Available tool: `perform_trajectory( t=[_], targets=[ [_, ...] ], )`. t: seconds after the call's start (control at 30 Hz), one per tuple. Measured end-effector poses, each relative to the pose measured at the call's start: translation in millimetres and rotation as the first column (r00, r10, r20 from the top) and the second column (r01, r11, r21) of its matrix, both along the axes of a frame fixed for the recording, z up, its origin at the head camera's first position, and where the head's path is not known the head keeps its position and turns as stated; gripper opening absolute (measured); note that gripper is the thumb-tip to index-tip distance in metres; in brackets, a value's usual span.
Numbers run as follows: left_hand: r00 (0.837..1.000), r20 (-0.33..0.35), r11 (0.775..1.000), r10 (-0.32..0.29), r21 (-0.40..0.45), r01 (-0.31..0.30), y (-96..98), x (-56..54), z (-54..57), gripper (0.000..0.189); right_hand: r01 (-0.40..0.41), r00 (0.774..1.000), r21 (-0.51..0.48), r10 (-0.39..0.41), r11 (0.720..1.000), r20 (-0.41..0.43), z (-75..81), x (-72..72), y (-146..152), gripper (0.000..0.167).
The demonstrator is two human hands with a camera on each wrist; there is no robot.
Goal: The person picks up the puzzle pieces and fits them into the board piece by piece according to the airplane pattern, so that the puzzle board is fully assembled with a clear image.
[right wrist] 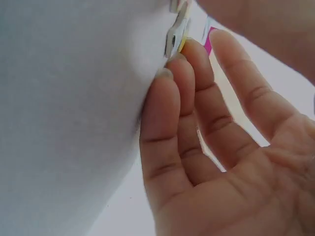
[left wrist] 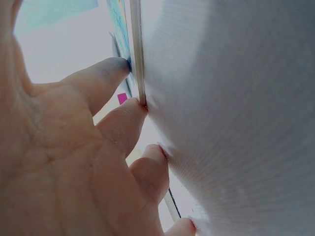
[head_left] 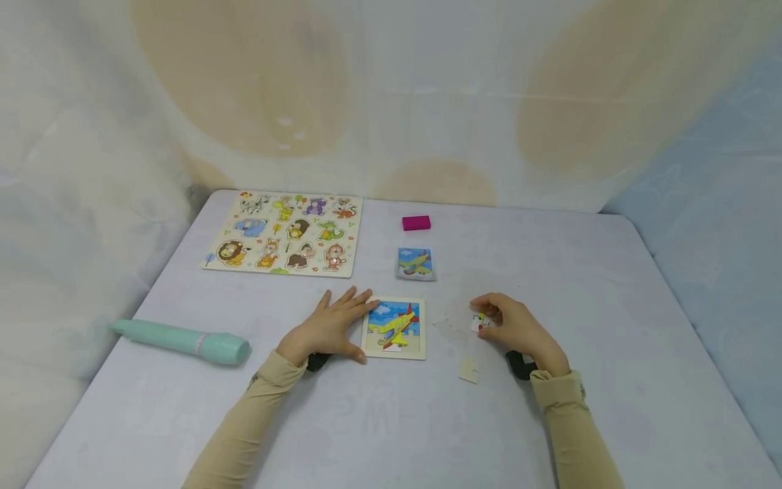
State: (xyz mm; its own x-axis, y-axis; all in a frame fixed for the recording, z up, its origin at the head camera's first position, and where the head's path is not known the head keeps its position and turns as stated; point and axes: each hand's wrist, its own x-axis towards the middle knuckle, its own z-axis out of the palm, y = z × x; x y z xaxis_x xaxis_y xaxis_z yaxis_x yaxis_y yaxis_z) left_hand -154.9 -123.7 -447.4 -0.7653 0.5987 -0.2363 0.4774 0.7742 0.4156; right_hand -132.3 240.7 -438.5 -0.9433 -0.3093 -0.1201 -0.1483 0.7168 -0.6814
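A square wooden airplane jigsaw puzzle point(head_left: 394, 327) lies on the table, with a pale gap at the bottom of its picture. My left hand point(head_left: 330, 326) is spread at its left side; the index fingertip rests on the puzzle and the thumb touches near its lower left corner. In the left wrist view, two fingertips meet the wooden frame point(left wrist: 138, 54). To the right, my right hand point(head_left: 516, 329) pinches a small white puzzle piece point(head_left: 478, 324) with red and yellow marks. The right wrist view shows that piece point(right wrist: 176, 37) at the fingertips; the thumb's tip is hidden there.
A plain wooden-backed puzzle piece point(head_left: 468, 370) lies between the puzzle and my right hand. Beyond the puzzle are an airplane picture card point(head_left: 415, 263) and a magenta block point(head_left: 416, 223). An animal puzzle board point(head_left: 284, 234) lies back left, a mint-green pen-shaped object point(head_left: 183, 341) at left.
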Motion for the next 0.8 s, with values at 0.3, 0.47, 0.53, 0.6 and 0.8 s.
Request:
perform_trajectory(
  t=[0.3, 0.47, 0.53, 0.6, 0.8],
  targets=[
    [1.0, -0.008, 1.0, -0.002, 0.004, 0.002, 0.8, -1.4, 2.4, 0.105, 0.075, 0.996, -0.001, -0.075, 0.997, 0.05, 5.6, -12.7, -10.4, 0.042],
    [1.0, -0.003, 1.0, 0.002, 0.0, -0.002, 1.5, -1.4, 1.4, 0.106, 0.107, 0.99, -0.028, -0.104, 0.994, 0.098, 10.1, -21.1, -24.8, 0.029],
    [1.0, -0.004, 1.0, 0.006, 0.001, -0.006, 1.6, -1.1, 1.6, 0.106, 0.097, 0.989, -0.052, -0.09, 0.994, 0.113, 12.2, -24.2, -32.1, 0.026],
    [1.0, -0.005, 1.0, 0.009, 0.003, -0.008, 1.7, -1.0, 1.6, 0.107, 0.084, 0.989, -0.078, -0.074, 0.993, 0.128, 15.3, -26.6, -40.4, 0.024],
    [1.0, -0.001, 1.0, 0.01, -0.001, -0.01, 0.1, 0.1, -0.1, 0.108, -0.031, 0.985, -0.12, 0.051, 0.992, 0.167, 27.1, -28.6, -72.2, 0.022]
  ],
)
